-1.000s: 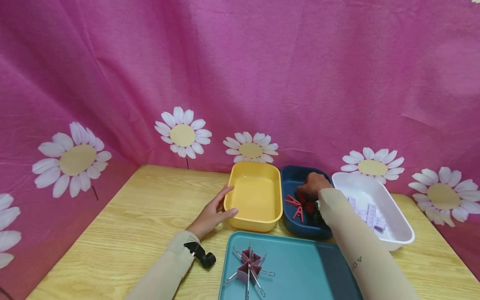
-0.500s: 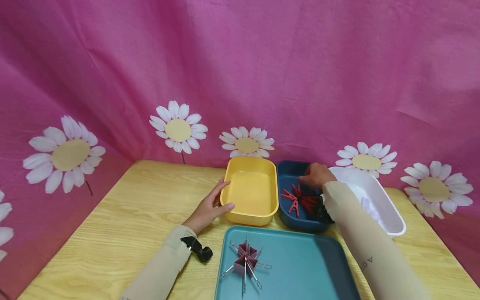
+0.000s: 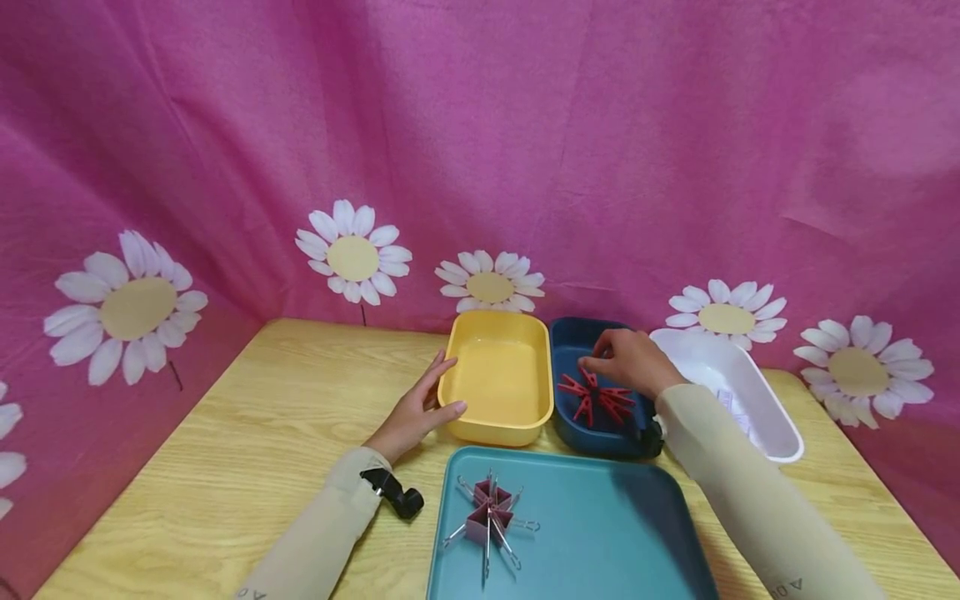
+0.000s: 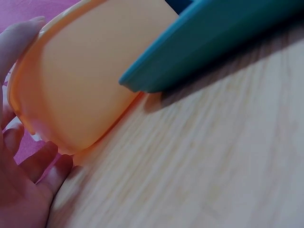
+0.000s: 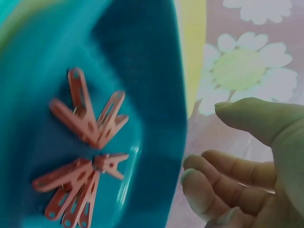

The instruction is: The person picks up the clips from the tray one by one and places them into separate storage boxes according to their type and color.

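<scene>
My left hand (image 3: 408, 421) rests against the near-left side of a yellow plastic bin (image 3: 444, 414), thumb and fingers spread. In the left wrist view, fingertips (image 4: 46, 154) touch the outside of that bin and the thumb lies by its rim. My right hand (image 3: 633, 360) is over a navy blue bin (image 3: 573, 332). Several red clothespins (image 3: 592, 398) lie fanned into a star shape on its floor. The right wrist view has thumb and fingers (image 5: 232, 190) apart with nothing between them, and the clothespins (image 5: 90, 118) lie clear of the hand.
A teal tray (image 3: 592, 533) in front bears mauve binder clips (image 3: 489, 512) bunched in a star. To the right stands a white bin (image 3: 783, 433) with pale purple printed strips (image 3: 731, 406), partly behind the right arm. A pink flowered cloth (image 3: 480, 150) hangs behind the wooden table (image 3: 322, 383).
My right hand has risen from among the clothespins and let go; they now form a fuller star. The left hand stays at the yellow bin. The head view has shifted slightly.
</scene>
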